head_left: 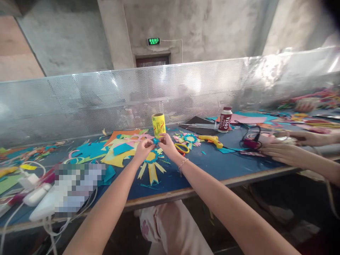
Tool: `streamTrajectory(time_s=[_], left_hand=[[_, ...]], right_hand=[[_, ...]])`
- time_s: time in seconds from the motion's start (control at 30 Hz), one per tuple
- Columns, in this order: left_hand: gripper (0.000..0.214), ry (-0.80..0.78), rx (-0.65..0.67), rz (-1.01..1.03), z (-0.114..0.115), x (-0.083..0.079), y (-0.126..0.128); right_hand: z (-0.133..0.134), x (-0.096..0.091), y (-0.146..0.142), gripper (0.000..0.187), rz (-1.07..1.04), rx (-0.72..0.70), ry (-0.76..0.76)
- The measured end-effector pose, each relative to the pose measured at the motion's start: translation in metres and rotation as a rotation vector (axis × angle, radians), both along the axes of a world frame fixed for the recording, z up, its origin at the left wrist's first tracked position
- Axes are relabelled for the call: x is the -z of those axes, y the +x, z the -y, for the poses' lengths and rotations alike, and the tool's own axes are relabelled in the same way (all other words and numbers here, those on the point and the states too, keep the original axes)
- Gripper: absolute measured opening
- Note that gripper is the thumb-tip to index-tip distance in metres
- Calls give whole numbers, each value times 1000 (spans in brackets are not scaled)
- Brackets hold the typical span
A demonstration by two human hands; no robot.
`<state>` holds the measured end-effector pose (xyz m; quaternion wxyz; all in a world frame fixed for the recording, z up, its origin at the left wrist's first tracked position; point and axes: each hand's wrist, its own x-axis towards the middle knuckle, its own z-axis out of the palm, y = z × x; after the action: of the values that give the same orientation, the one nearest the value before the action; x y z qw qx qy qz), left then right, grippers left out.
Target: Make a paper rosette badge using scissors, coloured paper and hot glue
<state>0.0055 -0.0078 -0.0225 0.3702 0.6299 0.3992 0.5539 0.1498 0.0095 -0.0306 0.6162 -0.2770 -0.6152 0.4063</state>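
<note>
My left hand and my right hand meet above the blue table, both pinching a small blue paper piece between their fingertips. Just below them lies a yellow and blue paper flower with long yellow strips. Yellow-handled scissors lie right of my right hand. A yellow can stands just behind my hands.
Coloured paper scraps cover the table's left. A yellow glue gun, a Costa bottle and black cable lie to the right. Another person's hands work at the right. A perforated metal screen backs the table. White cables sit left.
</note>
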Motion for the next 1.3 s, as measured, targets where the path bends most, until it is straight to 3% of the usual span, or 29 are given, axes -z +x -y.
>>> streamTrajectory(time_s=[0.47,0.87,0.97,1.07,1.13,1.2,1.3], left_hand=[[33,-68,54,-19,13,-11,5],[34,-128,66,73,6,-6,1],[34,-145,41,87,5,-5,1],[33,-157,24,88,6,-7,2],[33,-155,21,84,8,-8,3],[34,-152,20,80,10,-10,3],[36,-155,14,67,11,-10,4]], right_hand=[[5,-2,2,35,-4,-64,-3],[-2,2,4,44,46,-38,-33],[-15,-9,41,50,244,198,-80],[-27,-22,113,54,710,750,-252],[-28,-24,165,65,988,1013,-341],[-24,-20,205,74,1144,1114,-487],[-15,-6,233,71,1276,1062,-601]])
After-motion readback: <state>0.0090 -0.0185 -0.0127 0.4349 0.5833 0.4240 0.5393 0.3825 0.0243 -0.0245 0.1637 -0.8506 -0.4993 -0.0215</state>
